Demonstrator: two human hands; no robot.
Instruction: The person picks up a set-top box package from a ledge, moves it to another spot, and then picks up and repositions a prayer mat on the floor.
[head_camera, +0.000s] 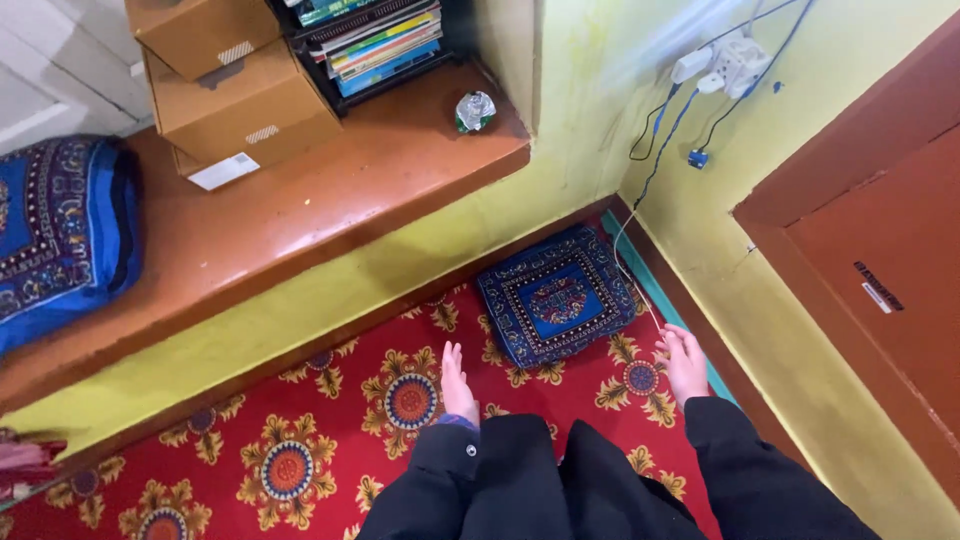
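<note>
Both empty and flat-fingered above the red carpet (300, 440), left hand (457, 385) at 7 o'clock and right hand (684, 362) at 4 o'clock of the blue cushion (556, 296), probably soft, light, floppy, best gripped by two opposite edges.

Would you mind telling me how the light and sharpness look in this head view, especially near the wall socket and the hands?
Head view: a washed-out glare streak on the yellow wall beside the socket; left hand and right hand evenly lit and fairly sharp on the red carpet; straight edges bow slightly toward the frame borders.
</note>
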